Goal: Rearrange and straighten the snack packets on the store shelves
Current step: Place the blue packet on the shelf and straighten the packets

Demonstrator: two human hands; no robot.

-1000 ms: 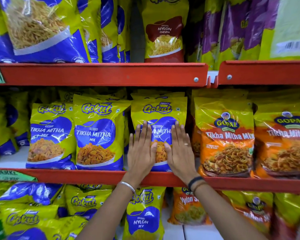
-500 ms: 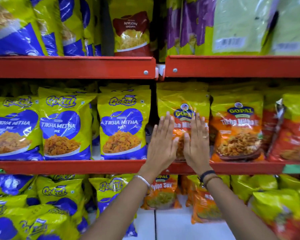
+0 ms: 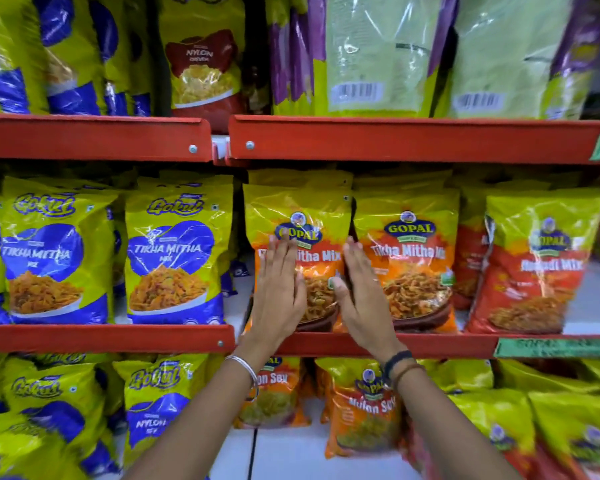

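Both hands lie flat, fingers (image 3: 280,258) straight and together, gripping nothing. The left hand (image 3: 278,292) presses the front of the Gopal Tikha Mitha Mix packet (image 3: 300,220); the right hand (image 3: 361,289) rests against its right side. The packet stands upright at the front edge of the red middle shelf (image 3: 447,345), beside an identical packet (image 3: 409,258).

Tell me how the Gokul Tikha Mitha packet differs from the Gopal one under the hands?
The Gokul packet is yellow and blue; the Gopal packet is yellow and orange. The Gokul packet stands untouched, while the left hand and right hand rest flat on the Gopal packet. Both stand upright on the middle shelf and read Tikha Mitha Mix.
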